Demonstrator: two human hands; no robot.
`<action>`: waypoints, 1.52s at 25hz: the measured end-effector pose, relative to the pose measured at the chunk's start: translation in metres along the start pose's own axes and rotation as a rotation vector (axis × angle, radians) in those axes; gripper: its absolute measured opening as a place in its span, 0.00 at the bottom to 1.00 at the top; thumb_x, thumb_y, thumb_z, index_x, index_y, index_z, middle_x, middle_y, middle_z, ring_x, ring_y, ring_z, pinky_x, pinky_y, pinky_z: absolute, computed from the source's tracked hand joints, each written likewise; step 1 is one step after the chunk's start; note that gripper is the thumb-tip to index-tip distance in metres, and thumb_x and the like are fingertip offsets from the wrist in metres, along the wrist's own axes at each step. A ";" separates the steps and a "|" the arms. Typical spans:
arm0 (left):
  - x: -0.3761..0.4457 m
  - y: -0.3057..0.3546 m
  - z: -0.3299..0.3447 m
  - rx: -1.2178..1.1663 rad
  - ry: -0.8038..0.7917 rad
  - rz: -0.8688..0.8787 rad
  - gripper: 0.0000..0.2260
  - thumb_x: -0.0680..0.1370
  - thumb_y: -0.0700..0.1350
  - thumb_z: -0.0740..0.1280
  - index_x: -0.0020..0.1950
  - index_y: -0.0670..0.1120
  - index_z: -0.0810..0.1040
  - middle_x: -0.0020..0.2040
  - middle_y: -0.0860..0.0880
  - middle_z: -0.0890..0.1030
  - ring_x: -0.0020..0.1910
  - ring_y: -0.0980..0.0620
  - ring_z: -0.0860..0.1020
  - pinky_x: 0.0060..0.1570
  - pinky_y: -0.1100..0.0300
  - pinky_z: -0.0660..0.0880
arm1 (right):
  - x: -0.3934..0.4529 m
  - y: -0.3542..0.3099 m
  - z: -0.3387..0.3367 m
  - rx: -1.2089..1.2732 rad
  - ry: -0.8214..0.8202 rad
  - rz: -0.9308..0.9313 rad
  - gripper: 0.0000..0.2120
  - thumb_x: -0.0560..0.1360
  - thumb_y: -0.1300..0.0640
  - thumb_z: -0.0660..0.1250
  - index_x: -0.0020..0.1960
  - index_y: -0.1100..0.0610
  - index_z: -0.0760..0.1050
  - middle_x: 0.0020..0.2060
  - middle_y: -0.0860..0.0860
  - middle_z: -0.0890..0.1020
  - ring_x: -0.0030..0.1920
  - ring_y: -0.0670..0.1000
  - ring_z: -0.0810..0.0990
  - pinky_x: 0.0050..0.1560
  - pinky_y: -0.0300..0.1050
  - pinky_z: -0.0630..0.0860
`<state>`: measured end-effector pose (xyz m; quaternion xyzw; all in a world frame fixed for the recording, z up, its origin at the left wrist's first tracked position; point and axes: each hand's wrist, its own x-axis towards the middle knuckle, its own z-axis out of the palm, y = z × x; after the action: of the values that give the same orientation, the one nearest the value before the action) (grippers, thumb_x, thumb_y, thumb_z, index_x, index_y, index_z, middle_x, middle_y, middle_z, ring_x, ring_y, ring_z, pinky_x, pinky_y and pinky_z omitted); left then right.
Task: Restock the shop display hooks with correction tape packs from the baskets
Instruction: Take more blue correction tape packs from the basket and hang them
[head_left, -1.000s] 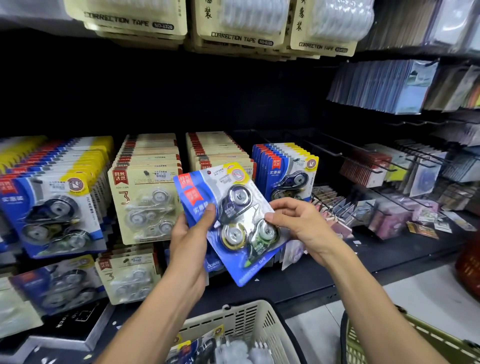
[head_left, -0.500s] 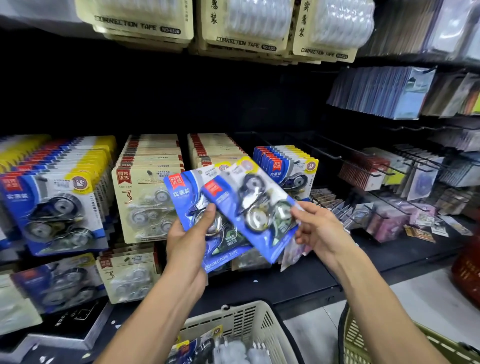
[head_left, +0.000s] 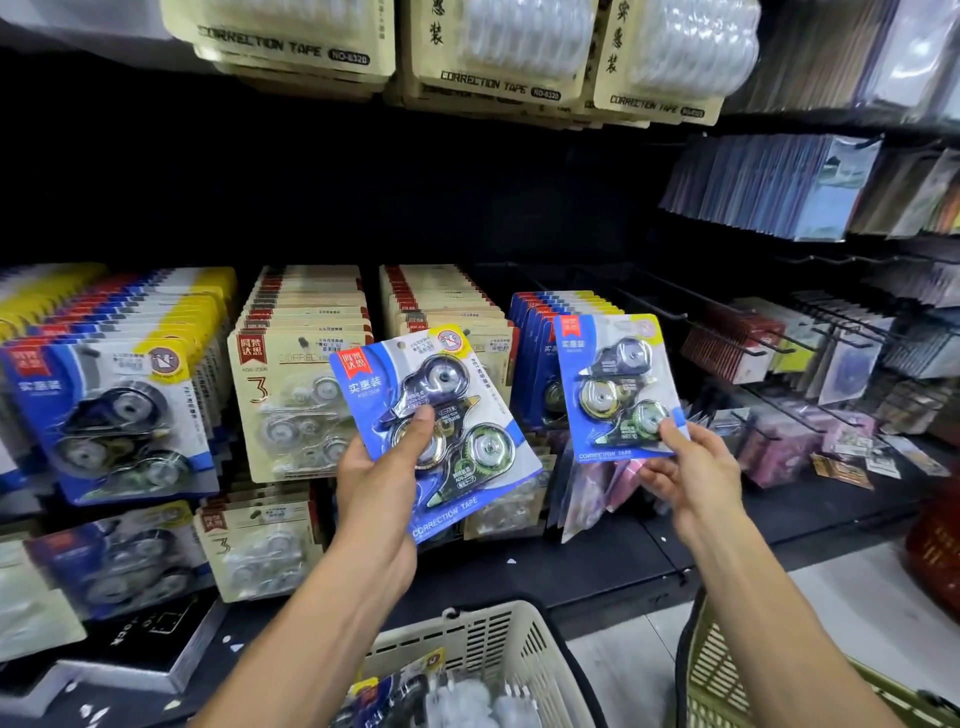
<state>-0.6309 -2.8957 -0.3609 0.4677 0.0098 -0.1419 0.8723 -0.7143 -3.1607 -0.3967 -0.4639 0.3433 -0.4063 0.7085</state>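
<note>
Two blue packs up in the air at once here: the left hand has its grip closed on a blue correction tape pack, thumb pressed across the clear blister and fingers hidden behind the card, and that pack sits tilted, its top corner leaning left, out in front of the cream packs. Over on the other side the right hand pinches a second blue pack by its lower right corner, thumb on the front, fingers curled beneath, the card held nearly upright just in front of the short blue row hanging on its hook. The two held packs are apart, with a gap of shelf showing between them. Left of the tilted pack hang two rows of cream packs marked with a big 3, and further left a thick row of blue-and-yellow packs. To the right, bare black hooks stick out from the dark back wall. Up top, large cream cards read CORRECTION TAPE. Down below, a cream basket sits under the left forearm with more packs inside, and an olive basket shows at the right arm's elbow, its contents out of sight.
</note>
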 end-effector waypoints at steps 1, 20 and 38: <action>-0.001 -0.001 0.001 0.002 -0.001 -0.005 0.09 0.76 0.45 0.75 0.56 0.48 0.83 0.53 0.47 0.87 0.52 0.43 0.86 0.51 0.39 0.82 | 0.000 0.000 0.001 -0.007 -0.001 -0.011 0.12 0.78 0.60 0.70 0.59 0.58 0.71 0.40 0.57 0.78 0.21 0.46 0.75 0.24 0.41 0.79; 0.000 0.009 -0.010 0.076 0.075 -0.042 0.09 0.77 0.44 0.74 0.56 0.48 0.82 0.50 0.48 0.88 0.44 0.49 0.87 0.34 0.54 0.84 | 0.020 0.035 0.052 -0.100 0.029 0.064 0.08 0.80 0.63 0.68 0.44 0.58 0.72 0.44 0.60 0.78 0.30 0.48 0.80 0.26 0.36 0.78; -0.003 0.011 -0.006 0.764 -0.149 0.224 0.25 0.80 0.50 0.71 0.75 0.52 0.69 0.68 0.51 0.79 0.62 0.54 0.79 0.64 0.51 0.75 | -0.045 -0.001 0.054 -0.195 -0.548 0.037 0.08 0.76 0.57 0.70 0.54 0.58 0.77 0.39 0.52 0.79 0.24 0.47 0.76 0.26 0.39 0.77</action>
<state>-0.6302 -2.8837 -0.3547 0.7449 -0.1581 -0.0731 0.6440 -0.6876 -3.1002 -0.3734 -0.6158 0.1851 -0.2179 0.7342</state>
